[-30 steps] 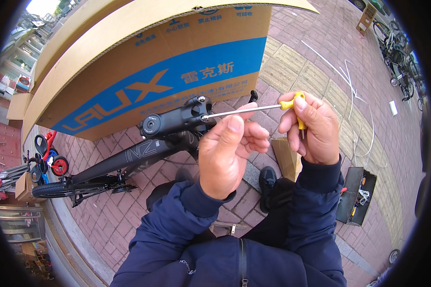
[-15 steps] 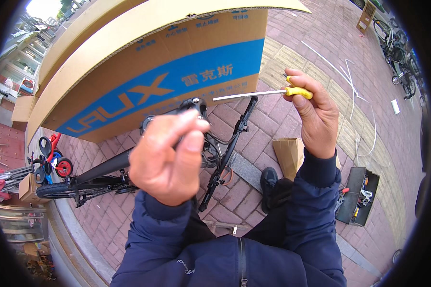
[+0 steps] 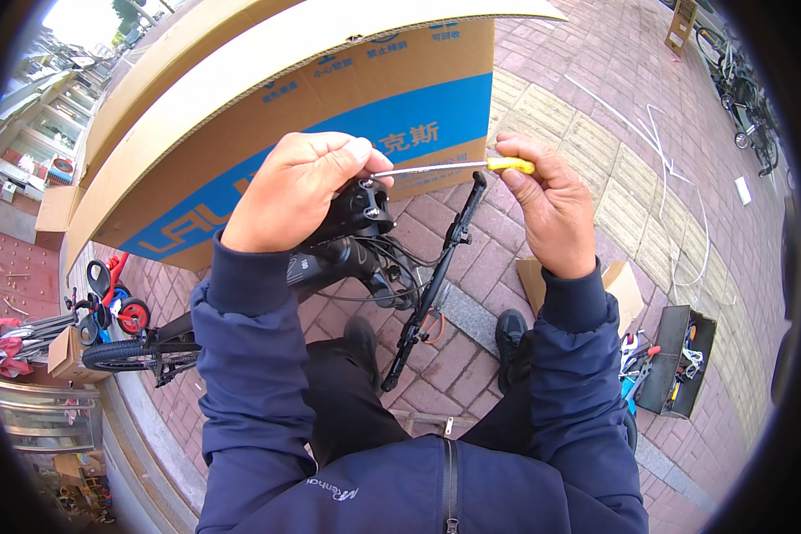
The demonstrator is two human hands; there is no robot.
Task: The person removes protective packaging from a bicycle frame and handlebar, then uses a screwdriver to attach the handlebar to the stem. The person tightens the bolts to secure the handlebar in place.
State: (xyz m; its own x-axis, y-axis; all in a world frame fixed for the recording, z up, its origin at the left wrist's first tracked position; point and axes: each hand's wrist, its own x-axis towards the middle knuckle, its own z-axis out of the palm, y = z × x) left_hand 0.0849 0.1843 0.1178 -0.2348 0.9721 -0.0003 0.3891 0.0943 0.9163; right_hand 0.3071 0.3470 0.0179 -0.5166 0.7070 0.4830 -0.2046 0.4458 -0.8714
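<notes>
My right hand (image 3: 556,209) pinches the yellow handle of a thin-shafted tool (image 3: 440,167), which lies nearly level, its shaft pointing left. At the shaft's far end, the thumb and fingers of my left hand (image 3: 298,191) are pressed together; whatever small thing they may hold is hidden. Just below that tip is the black stem (image 3: 365,209) of a bicycle, with bolts showing on its face. The black frame (image 3: 307,271) runs back to the left from it. Apart from the stem, a black handlebar (image 3: 432,289) hangs at a slant, cables looping near it.
A large cardboard box (image 3: 347,98) with a blue band stands behind the bicycle. An open toolbox (image 3: 676,365) sits at right, pliers-like tools beside it. A small brown carton (image 3: 623,294) and white strips (image 3: 667,169) lie on the paving. A child's bike (image 3: 120,298) is at left.
My left hand has risen to the shaft's tip, uncovering the stem and frame. My right hand has shifted left and slightly down with the tool.
</notes>
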